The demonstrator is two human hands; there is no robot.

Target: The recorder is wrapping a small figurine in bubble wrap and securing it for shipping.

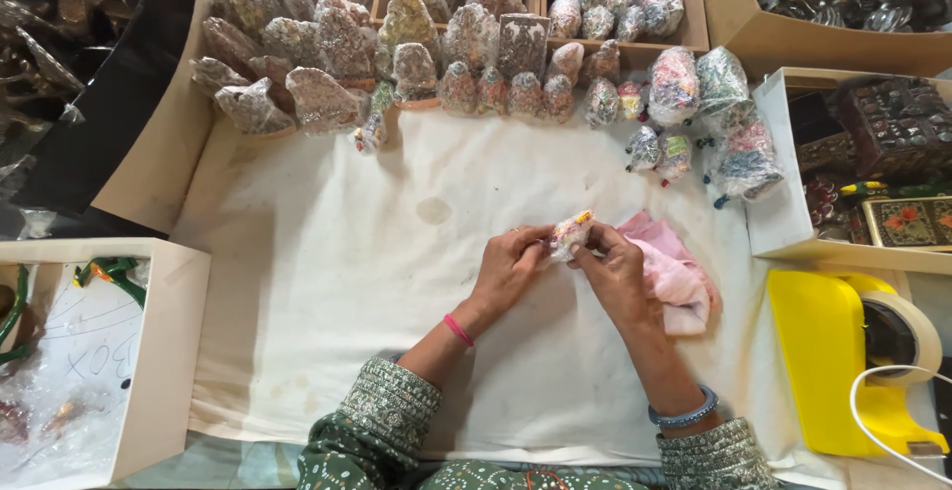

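A small colourful figurine wrapped in clear plastic is held between both hands over the white cloth that covers the work surface. My left hand grips its left side with thumb and fingers. My right hand pinches its right side. A pink cloth lies under and beside my right hand. I wear green patterned sleeves, a pink band on the left wrist and a blue bangle on the right.
Several plastic-wrapped figurines stand in rows at the far edge, some in wooden trays. A yellow tape dispenser sits at the right, boxes of decorated items beyond it. A cardboard box is at the left.
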